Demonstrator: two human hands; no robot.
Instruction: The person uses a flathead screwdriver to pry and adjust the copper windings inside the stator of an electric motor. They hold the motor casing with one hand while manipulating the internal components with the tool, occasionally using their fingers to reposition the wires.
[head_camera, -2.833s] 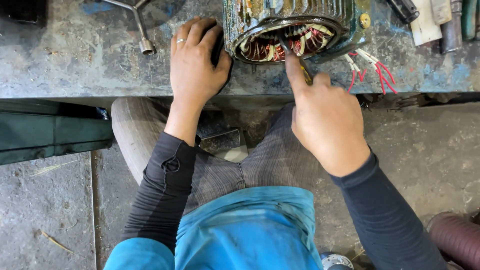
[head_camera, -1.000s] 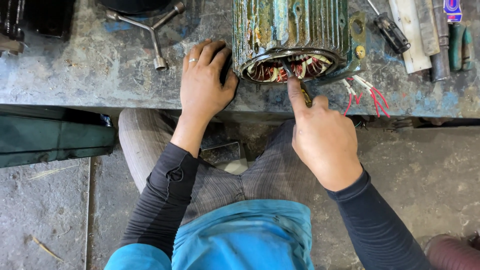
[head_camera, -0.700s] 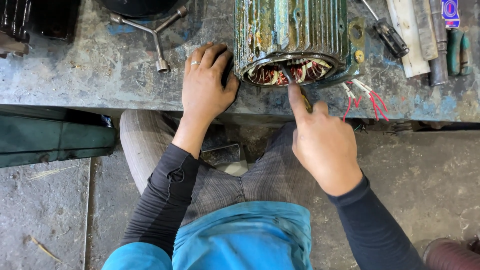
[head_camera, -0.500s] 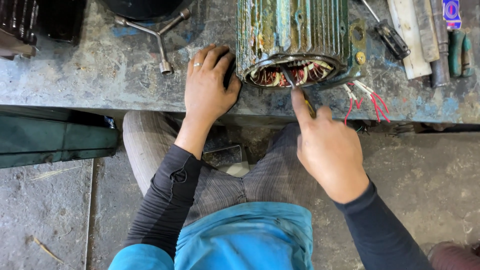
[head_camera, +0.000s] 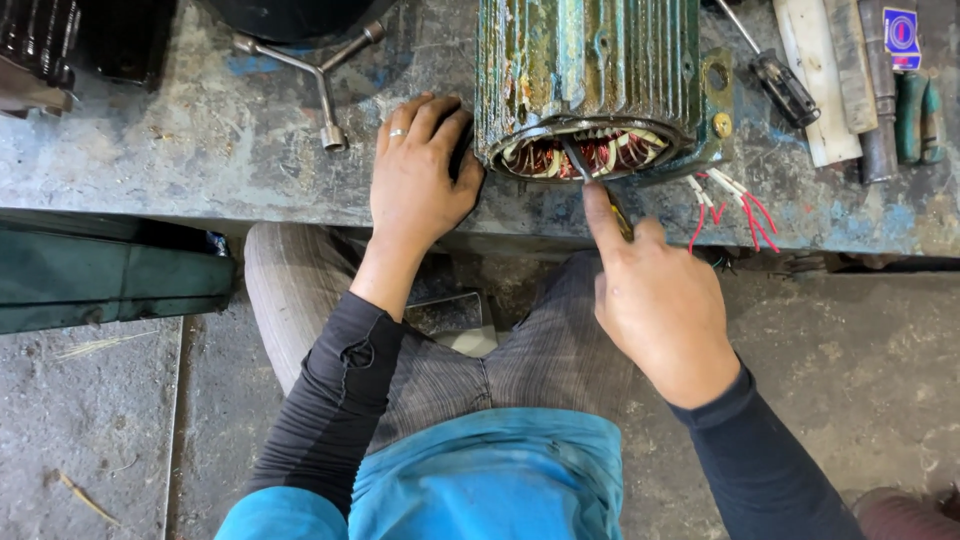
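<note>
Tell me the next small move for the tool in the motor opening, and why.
Probably ease the thin tool a little deeper along the windings. Its tip is already inside the motor housing, the right hand grips it with the index finger along it, and the left hand braces the housing's side.

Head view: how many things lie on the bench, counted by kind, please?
Green ribbed motor housing: 1
Three-armed socket wrench: 1
Black-handled screwdriver: 1
Thin tool in the right hand, its tip in the windings: 1
Red and white wire bundle: 1
Total: 5, not counting the cluttered tools at the far right.
</note>
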